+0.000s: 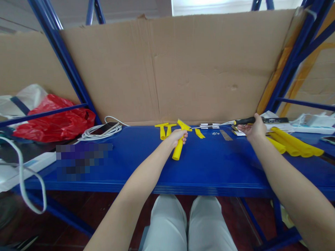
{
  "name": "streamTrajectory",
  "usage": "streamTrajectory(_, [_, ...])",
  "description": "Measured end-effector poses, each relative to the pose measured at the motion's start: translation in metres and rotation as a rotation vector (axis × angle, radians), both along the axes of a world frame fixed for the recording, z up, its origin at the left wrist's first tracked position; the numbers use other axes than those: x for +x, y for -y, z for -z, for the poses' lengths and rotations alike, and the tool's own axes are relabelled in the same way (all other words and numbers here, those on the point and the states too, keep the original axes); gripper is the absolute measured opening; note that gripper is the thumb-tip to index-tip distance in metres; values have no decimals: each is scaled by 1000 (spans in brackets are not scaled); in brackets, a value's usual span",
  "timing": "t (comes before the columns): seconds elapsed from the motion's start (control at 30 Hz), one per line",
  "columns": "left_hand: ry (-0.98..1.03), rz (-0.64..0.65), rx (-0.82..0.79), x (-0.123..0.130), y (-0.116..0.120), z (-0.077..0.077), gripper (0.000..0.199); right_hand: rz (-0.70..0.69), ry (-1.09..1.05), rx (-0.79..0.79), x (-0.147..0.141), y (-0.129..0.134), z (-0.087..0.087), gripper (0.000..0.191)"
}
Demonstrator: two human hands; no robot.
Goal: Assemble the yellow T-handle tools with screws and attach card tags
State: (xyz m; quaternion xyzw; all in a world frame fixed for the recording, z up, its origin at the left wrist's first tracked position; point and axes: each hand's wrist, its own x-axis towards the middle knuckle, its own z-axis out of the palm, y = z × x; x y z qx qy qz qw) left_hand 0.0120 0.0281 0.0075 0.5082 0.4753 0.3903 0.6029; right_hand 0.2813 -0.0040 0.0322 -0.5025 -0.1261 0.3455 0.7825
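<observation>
My left hand [178,137] is closed around the yellow handle of a T-shaped scraper [178,152], whose head points up and away from me. My right hand [255,129] grips a screwdriver [245,121] by its black and yellow handle. The thin shaft runs leftward, its tip at or very near the scraper's head; contact cannot be made out. Left of my left hand lie two more yellow scrapers [162,131]. Between my hands are a loose yellow head piece [199,133], small screws [215,133], a flat metal blade [226,135] and white-and-black strips [209,126].
Several yellow handle tubes [294,143] lie at the right beside a white power strip [307,127] and a phone [334,141]. At the left are a coiled white cable [101,132] and a red plastic bag [57,116]. Cardboard [195,66] walls the back of the blue bench [146,155].
</observation>
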Motion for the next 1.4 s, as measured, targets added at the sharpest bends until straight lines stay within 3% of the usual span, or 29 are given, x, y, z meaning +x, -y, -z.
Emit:
streamTrajectory(0.4, [-133,-69,113,-3,-6,3,23,-92,182,93,-5,6,-4,29])
streamTrajectory(0.57, [-198,-96,132,-4,-8,4,22,-272,132,108,7,2,-2,47])
streamTrajectory(0.7, [-216,-97,133,-5,-9,4,20,-374,155,173,17,-4,2,49])
streamTrajectory(1.23, [-341,-133,197,-7,-11,4,10,-248,213,195,14,-3,2,28])
streamTrajectory(1.4, [-400,-162,203,-8,-9,2,9,-208,222,132,7,1,1,29])
